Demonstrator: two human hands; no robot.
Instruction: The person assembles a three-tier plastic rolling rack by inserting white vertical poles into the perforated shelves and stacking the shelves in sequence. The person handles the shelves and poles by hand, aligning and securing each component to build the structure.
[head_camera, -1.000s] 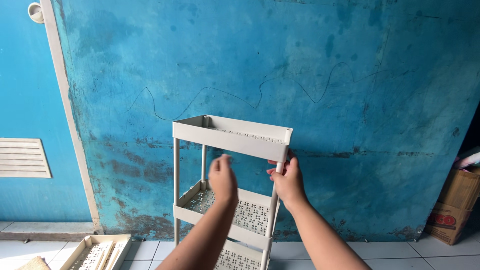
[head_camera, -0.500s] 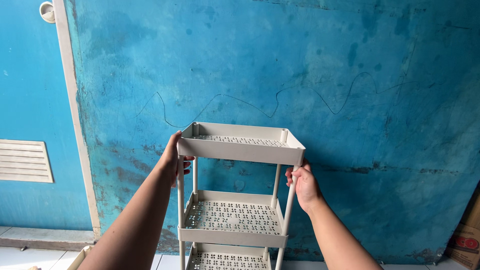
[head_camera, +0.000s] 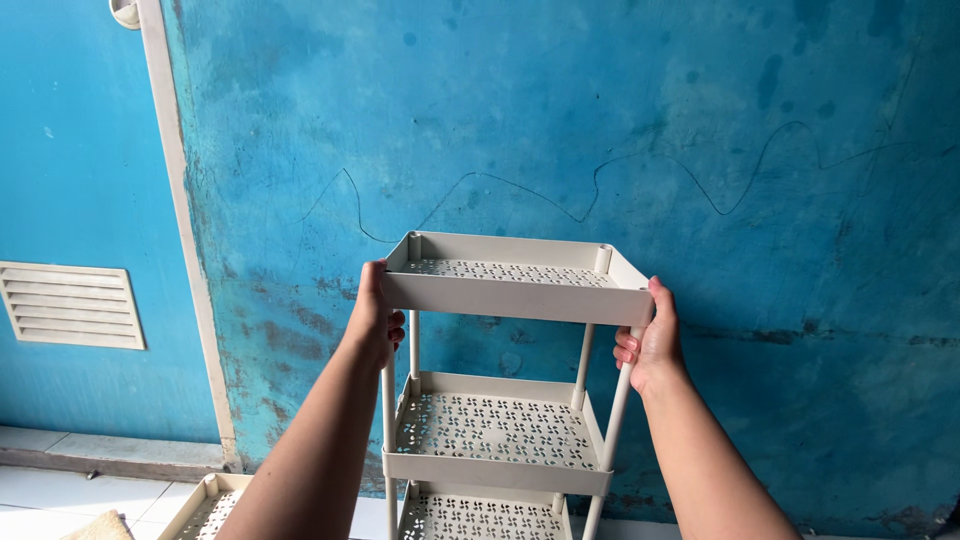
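A cream plastic shelf rack (head_camera: 510, 290) with perforated trays stands upright in front of a blue wall. Three tiers show: top tray, middle tray (head_camera: 495, 430) and a lower tray (head_camera: 480, 515) cut off by the frame's bottom edge. My left hand (head_camera: 375, 315) grips the top tray's left front corner and the post beneath it. My right hand (head_camera: 650, 335) grips the right front corner and post. Both arms reach up from the bottom of the view.
A stained blue wall (head_camera: 600, 120) fills the background. A cream pipe (head_camera: 180, 230) runs down it at left, beside a louvred vent (head_camera: 70, 305). A separate perforated tray (head_camera: 205, 505) lies on the white tiled floor at lower left.
Both hands have moved from the rack's middle out to the top tray's two front corners. The rack now faces me squarely and looks closer; the view has shifted right and up.
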